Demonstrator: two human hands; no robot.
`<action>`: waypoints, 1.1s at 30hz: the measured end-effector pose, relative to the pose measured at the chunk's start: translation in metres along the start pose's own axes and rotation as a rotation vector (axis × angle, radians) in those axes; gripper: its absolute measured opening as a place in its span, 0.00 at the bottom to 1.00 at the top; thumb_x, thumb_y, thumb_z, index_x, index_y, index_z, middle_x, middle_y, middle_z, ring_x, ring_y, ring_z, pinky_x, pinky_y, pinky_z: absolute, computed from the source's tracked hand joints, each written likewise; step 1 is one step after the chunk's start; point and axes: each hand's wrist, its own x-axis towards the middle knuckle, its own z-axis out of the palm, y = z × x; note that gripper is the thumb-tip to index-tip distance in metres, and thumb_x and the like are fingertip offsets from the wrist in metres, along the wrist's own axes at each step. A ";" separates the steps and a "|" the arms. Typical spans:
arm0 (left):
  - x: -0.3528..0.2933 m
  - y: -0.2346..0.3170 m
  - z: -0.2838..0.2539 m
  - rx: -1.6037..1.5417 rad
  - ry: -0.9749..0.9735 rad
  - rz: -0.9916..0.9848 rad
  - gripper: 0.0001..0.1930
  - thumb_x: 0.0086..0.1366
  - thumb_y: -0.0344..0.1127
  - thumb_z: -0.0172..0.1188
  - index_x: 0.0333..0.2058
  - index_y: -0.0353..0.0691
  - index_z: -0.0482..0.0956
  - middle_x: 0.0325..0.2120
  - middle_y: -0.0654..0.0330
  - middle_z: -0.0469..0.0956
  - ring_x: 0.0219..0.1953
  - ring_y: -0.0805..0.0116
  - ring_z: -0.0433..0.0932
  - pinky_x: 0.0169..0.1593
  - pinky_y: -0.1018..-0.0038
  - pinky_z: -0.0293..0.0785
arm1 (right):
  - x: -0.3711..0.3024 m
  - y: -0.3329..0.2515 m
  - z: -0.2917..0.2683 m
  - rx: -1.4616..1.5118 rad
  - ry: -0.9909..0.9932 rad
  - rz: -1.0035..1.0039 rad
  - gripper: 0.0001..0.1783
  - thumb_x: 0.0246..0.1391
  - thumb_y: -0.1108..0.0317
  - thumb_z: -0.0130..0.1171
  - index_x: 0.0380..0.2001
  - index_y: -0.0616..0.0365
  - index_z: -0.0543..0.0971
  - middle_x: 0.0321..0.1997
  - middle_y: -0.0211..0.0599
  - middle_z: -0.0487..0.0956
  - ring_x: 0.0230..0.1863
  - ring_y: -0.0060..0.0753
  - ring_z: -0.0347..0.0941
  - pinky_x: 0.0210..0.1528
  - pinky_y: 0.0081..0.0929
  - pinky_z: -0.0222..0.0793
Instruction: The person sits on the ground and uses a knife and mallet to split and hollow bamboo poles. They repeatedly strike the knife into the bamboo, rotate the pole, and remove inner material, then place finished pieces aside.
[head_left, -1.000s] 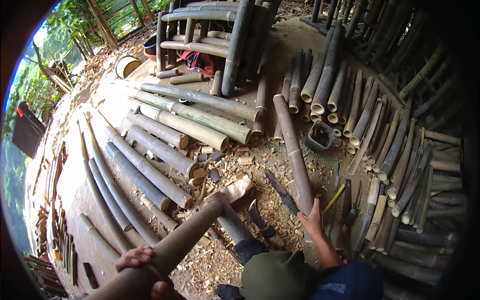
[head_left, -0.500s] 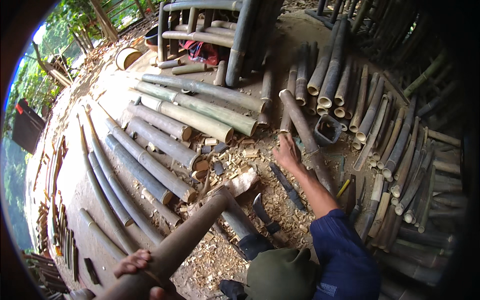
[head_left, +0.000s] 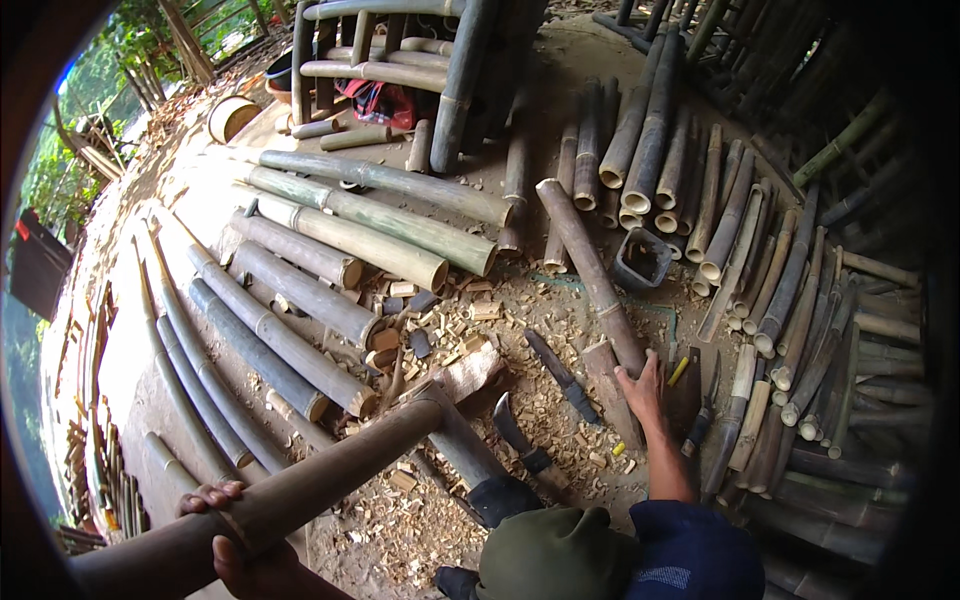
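Note:
A thick brown bamboo pole [head_left: 340, 462] slants across the lower left, its far end against a greyish post [head_left: 465, 450]. My left hand [head_left: 235, 540] is wrapped round this pole, fingers over the top and thumb at the near side. Further right, my right hand [head_left: 645, 388] is closed about the near end of a shorter brown bamboo pole [head_left: 590, 275] lying on the ground. Beside that hand are a flat wooden piece [head_left: 606, 385] and a yellow-handled tool [head_left: 679, 372]. A curved blade [head_left: 510, 422] and a dark-handled knife [head_left: 560, 372] lie between my arms.
Several cut bamboo poles [head_left: 370, 230] lie in rows at left, with more stacks [head_left: 730, 200] at right. A black square container [head_left: 640, 260] stands behind the right-hand pole. Wood chips [head_left: 430, 510] cover the ground. A bamboo bench [head_left: 375, 70] stands at the back.
My right hand has come back toward me, from the far ground to the near end of the shorter pole. My left hand and its pole have shifted left and down in view.

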 end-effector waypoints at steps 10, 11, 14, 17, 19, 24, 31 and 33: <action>-0.017 0.009 0.028 0.168 0.068 0.161 0.28 0.65 0.44 0.66 0.55 0.32 0.68 0.41 0.54 0.72 0.50 0.58 0.74 0.65 0.62 0.67 | 0.003 0.071 0.028 0.165 -0.207 0.103 0.52 0.68 0.40 0.58 0.78 0.65 0.52 0.80 0.65 0.55 0.81 0.62 0.51 0.80 0.46 0.50; 0.002 0.017 0.025 0.169 0.154 0.187 0.24 0.70 0.44 0.62 0.54 0.32 0.69 0.43 0.53 0.73 0.51 0.59 0.74 0.66 0.61 0.67 | 0.006 0.073 0.025 0.156 -0.191 0.091 0.52 0.68 0.40 0.58 0.78 0.65 0.52 0.80 0.65 0.55 0.81 0.62 0.51 0.80 0.47 0.50; 0.038 0.072 -0.019 0.124 0.062 0.123 0.23 0.75 0.47 0.60 0.54 0.32 0.69 0.45 0.53 0.74 0.51 0.61 0.76 0.65 0.62 0.68 | 0.003 0.060 0.027 0.211 -0.187 0.072 0.52 0.68 0.39 0.59 0.77 0.68 0.53 0.80 0.66 0.56 0.80 0.62 0.52 0.80 0.46 0.50; 0.036 0.088 -0.063 0.158 0.173 -0.005 0.22 0.73 0.48 0.63 0.53 0.36 0.72 0.42 0.55 0.77 0.47 0.63 0.78 0.59 0.63 0.74 | -0.002 0.059 0.033 0.219 -0.140 0.065 0.52 0.67 0.40 0.59 0.76 0.72 0.55 0.78 0.68 0.59 0.79 0.63 0.55 0.79 0.45 0.52; 0.025 0.067 -0.118 0.209 0.347 -0.105 0.21 0.71 0.48 0.66 0.52 0.39 0.75 0.40 0.56 0.79 0.44 0.64 0.79 0.53 0.64 0.77 | 0.000 0.070 0.035 0.201 -0.097 0.034 0.52 0.68 0.40 0.59 0.75 0.72 0.55 0.77 0.68 0.60 0.78 0.64 0.56 0.78 0.45 0.53; -0.042 -0.063 -0.266 0.247 0.704 -0.480 0.13 0.62 0.42 0.77 0.32 0.43 0.81 0.23 0.66 0.76 0.22 0.72 0.74 0.28 0.74 0.73 | 0.001 0.052 0.025 0.142 -0.052 -0.065 0.49 0.67 0.38 0.58 0.72 0.72 0.63 0.72 0.69 0.67 0.73 0.66 0.63 0.75 0.48 0.59; -0.138 -0.175 -0.299 0.566 0.874 -0.650 0.23 0.57 0.37 0.79 0.45 0.29 0.80 0.35 0.56 0.83 0.30 0.64 0.82 0.32 0.66 0.81 | -0.043 -0.041 -0.078 0.708 -0.543 -0.190 0.41 0.58 0.48 0.69 0.64 0.68 0.70 0.47 0.48 0.82 0.47 0.43 0.78 0.57 0.33 0.75; -0.142 -0.190 -0.287 0.928 0.882 -0.754 0.38 0.51 0.42 0.81 0.54 0.26 0.74 0.49 0.45 0.81 0.48 0.50 0.81 0.52 0.53 0.79 | -0.060 -0.071 -0.108 0.871 -0.693 -0.235 0.42 0.54 0.52 0.72 0.65 0.66 0.69 0.43 0.44 0.84 0.42 0.39 0.81 0.53 0.33 0.78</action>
